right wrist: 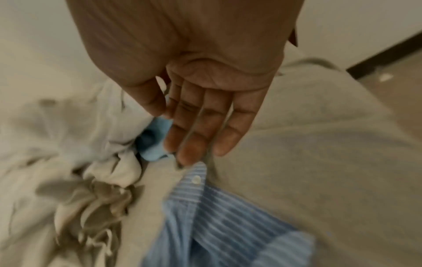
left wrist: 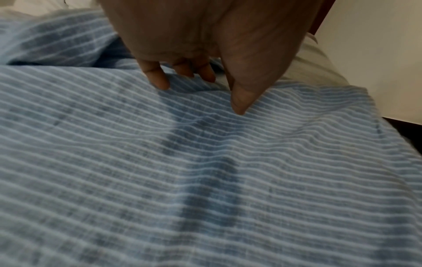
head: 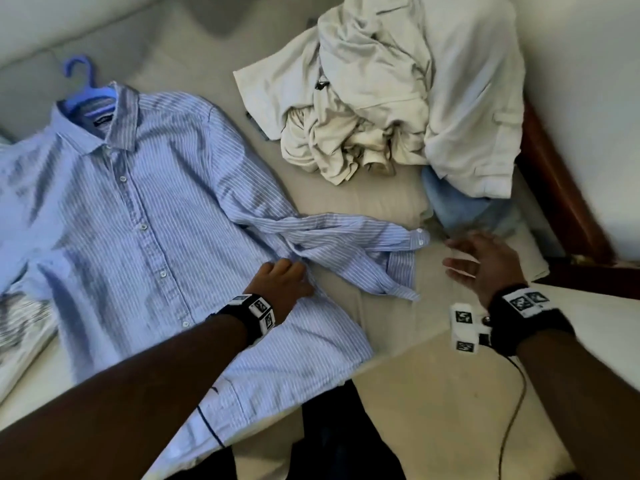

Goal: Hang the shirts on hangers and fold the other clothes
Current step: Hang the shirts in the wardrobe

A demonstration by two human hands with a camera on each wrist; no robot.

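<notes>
A blue striped shirt [head: 138, 209] lies face up and buttoned on the beige bed [head: 381, 209], with a blue hanger [head: 81, 77] in its collar. My left hand [head: 294, 271] rests on the shirt's right side where the sleeve [head: 346, 237] crosses. Its bent fingertips [left wrist: 160, 83] and thumb touch the striped fabric [left wrist: 205, 162], with no fold pinched between them. My right hand [head: 453, 258] hovers with straight fingers just right of the sleeve cuff [head: 417, 237]. In the right wrist view the fingers [right wrist: 194, 144] hang above the cuff button [right wrist: 196, 179].
A heap of cream clothes [head: 381, 98] sits at the back right, with a light blue garment [head: 457, 202] under its edge. A dark wooden frame [head: 554, 188] runs along the right. Striped cloth [head: 20, 323] lies at the left, dark fabric [head: 346, 427] at the front.
</notes>
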